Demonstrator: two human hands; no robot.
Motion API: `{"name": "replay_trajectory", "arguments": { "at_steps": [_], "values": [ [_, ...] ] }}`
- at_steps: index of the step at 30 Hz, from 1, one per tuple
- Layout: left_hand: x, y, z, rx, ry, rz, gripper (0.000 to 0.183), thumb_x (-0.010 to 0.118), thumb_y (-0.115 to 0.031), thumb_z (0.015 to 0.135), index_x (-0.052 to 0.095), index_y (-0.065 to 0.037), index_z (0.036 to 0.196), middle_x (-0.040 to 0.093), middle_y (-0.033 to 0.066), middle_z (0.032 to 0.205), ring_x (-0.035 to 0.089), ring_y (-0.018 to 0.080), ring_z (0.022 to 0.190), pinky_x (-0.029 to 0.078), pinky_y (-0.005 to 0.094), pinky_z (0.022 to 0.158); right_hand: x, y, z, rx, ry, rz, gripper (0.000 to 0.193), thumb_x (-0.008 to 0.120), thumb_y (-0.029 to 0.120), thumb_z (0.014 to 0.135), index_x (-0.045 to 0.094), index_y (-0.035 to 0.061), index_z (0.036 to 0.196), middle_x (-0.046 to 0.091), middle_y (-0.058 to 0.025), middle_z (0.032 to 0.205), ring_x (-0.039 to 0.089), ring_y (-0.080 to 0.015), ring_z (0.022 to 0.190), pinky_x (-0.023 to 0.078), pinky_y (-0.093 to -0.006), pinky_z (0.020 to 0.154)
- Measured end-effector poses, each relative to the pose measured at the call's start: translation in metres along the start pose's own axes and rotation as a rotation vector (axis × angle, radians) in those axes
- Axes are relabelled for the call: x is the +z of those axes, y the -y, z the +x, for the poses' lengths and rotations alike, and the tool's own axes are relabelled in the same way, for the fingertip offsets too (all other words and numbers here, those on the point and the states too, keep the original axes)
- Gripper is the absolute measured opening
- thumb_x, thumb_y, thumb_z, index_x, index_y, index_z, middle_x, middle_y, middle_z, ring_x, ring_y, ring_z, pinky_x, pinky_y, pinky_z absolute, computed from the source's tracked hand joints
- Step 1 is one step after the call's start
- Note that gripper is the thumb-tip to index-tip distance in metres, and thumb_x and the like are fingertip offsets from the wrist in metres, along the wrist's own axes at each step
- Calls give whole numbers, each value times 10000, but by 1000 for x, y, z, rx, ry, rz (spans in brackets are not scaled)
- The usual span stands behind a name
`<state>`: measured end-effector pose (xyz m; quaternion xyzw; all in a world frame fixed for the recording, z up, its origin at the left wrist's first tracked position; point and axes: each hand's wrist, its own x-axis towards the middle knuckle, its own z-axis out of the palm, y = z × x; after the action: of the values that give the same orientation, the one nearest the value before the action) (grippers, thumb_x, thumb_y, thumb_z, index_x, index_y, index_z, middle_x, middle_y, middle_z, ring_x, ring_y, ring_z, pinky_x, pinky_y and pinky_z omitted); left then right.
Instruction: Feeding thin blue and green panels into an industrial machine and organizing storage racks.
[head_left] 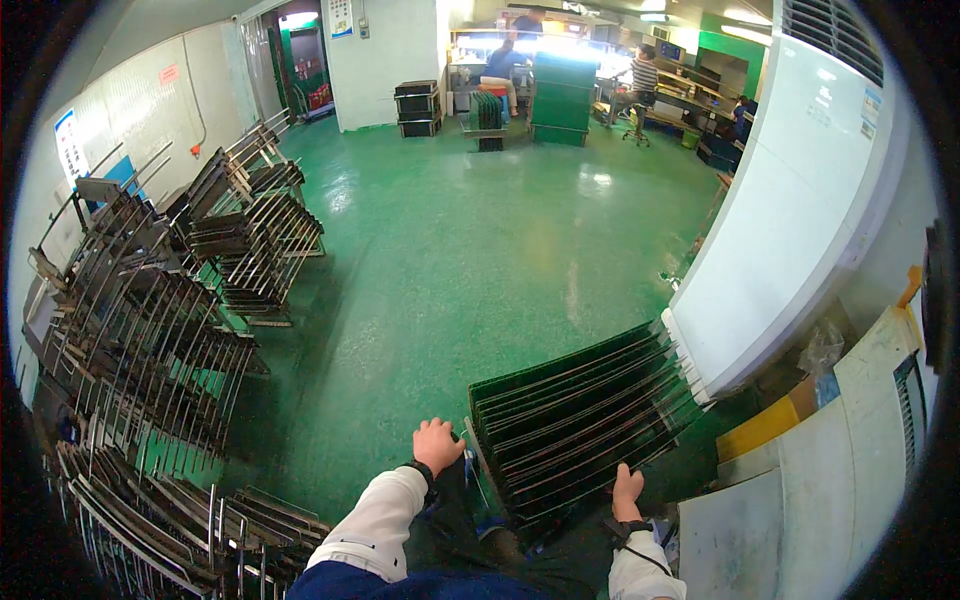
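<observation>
Right in front of me is a slotted rack (482, 462) of dark green panels (575, 410), which stand on edge in several close rows. At its left side my left hand (437, 445) has its fingers curled over the rack's edge, with a dark part at the fingertips. My right hand (627, 490) is closed at the rack's near right corner, thumb uppermost; the part inside its grip is mostly hidden. Both forearms wear white sleeves, with dark bands at the wrists. The rack's underside is out of sight.
Stacked metal racks (150, 340) line the left wall, more of them (180, 530) at lower left. A tall white cabinet (780, 200) stands just right of the panels, with pale boards (740, 530) nearer me. Farther off are a green panel stack (560, 100) and people at lit benches.
</observation>
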<state>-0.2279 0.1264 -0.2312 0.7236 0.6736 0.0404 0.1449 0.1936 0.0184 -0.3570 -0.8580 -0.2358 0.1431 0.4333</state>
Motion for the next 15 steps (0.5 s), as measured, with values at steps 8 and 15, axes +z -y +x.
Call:
{"name": "replay_trajectory", "arguments": {
  "at_steps": [8,15],
  "values": [
    [3,-4,3,0,8,1,493,616,-450,801,651,-68,1113,592,144,1138,527,350,1099,446,472,915,-12,7,-2,27,68,77,529,606,306,790,545,-150,1052,605,-275,1050,569,-379,975,417,-422,863],
    [4,1,1,-4,-17,9,490,619,-454,799,660,-70,1100,594,142,1126,530,349,1093,452,469,898,-18,29,-11,73,129,59,527,603,305,783,541,-156,1029,600,-271,1032,567,-365,955,418,-426,842]
  ]
}}
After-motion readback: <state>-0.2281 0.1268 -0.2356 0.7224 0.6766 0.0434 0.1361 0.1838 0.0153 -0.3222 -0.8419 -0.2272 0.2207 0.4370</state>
